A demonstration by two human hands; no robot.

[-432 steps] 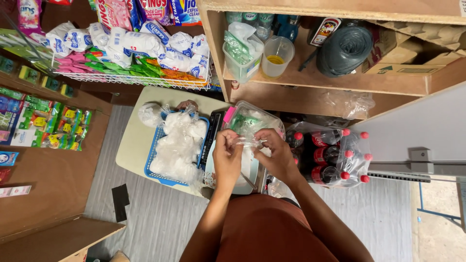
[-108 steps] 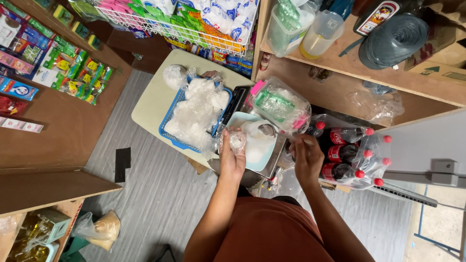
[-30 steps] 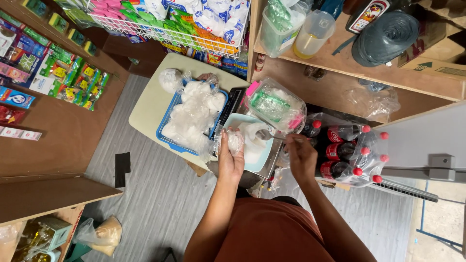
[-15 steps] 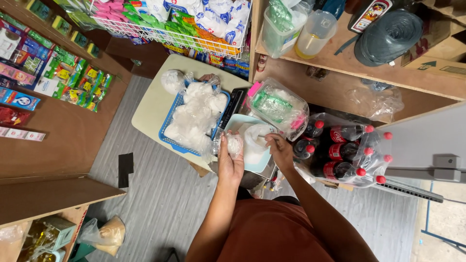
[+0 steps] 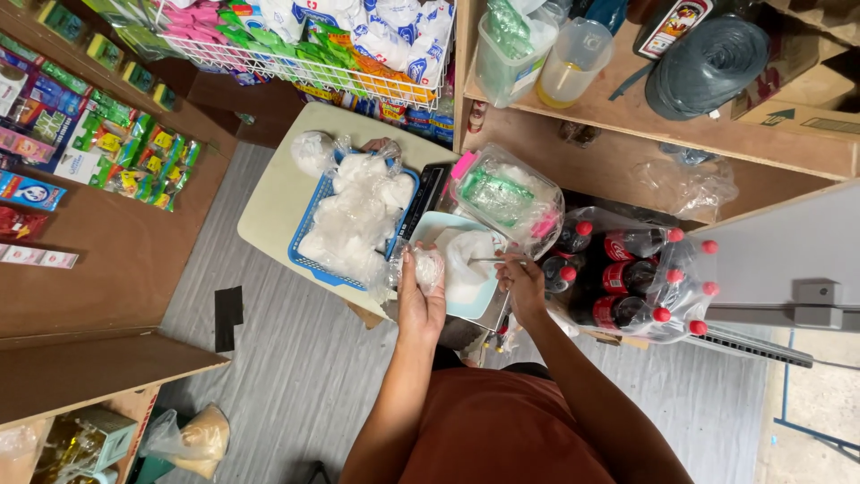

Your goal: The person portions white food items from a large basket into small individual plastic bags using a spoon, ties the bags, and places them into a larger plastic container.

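Observation:
My left hand (image 5: 421,300) grips a small clear plastic bag (image 5: 427,266) partly filled with white powder, held upright over the near left edge of a pale blue tray (image 5: 429,228). My right hand (image 5: 521,280) holds a thin metal spoon (image 5: 488,260) whose tip reaches left into the white heap (image 5: 473,260) lying in that tray. A blue basket (image 5: 313,208) piled with several filled, tied white bags stands just left of the tray on a small cream table (image 5: 273,193).
A clear bag of green and pink packets (image 5: 506,199) lies behind the tray. Shrink-wrapped dark soda bottles with red caps (image 5: 627,273) stand at the right. Wooden shelves with packets, a jug (image 5: 573,58) and a black roll (image 5: 708,58) surround the spot.
My right hand, earlier down by the soda bottles, has come up to the tray and now has the spoon in the white heap. My left hand keeps the small bag in place.

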